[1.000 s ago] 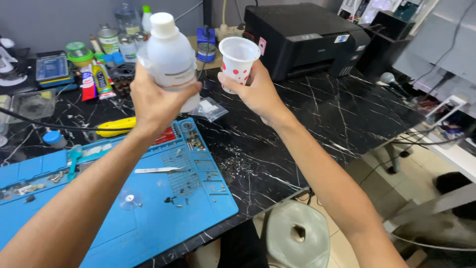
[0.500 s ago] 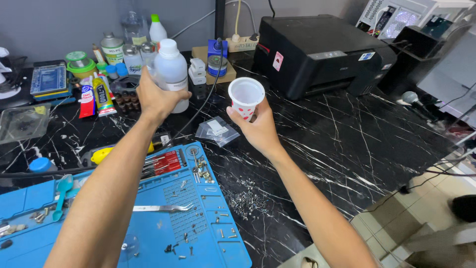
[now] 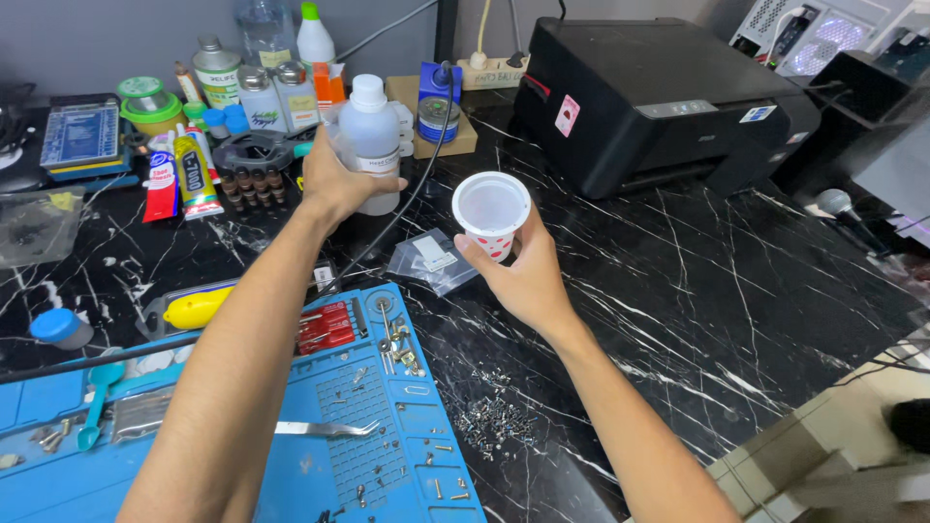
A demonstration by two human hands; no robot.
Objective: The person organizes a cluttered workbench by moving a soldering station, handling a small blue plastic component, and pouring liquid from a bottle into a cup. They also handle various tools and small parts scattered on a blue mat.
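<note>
My left hand (image 3: 334, 184) grips a translucent white plastic bottle (image 3: 372, 136) with a white cap, held upright low over the back of the black marble table (image 3: 678, 281). My right hand (image 3: 518, 276) holds a small white paper cup (image 3: 491, 213) with red spots, its mouth open upward and tilted slightly toward me. The cup is to the right of the bottle, a short gap apart. The cup's inside looks white; I cannot tell if it holds liquid.
A black printer (image 3: 659, 97) stands at the back right. Bottles, glue tubes and tins crowd the back left (image 3: 242, 87). A blue work mat (image 3: 291, 446) with tweezers (image 3: 325, 427) and screws lies at front left. A small clear bag (image 3: 431, 260) and loose screws (image 3: 489, 421) lie on the table.
Both hands have moved down and away from me toward the back of the table. The bottle and cup stay apart and are lower now, closer to the tabletop.
</note>
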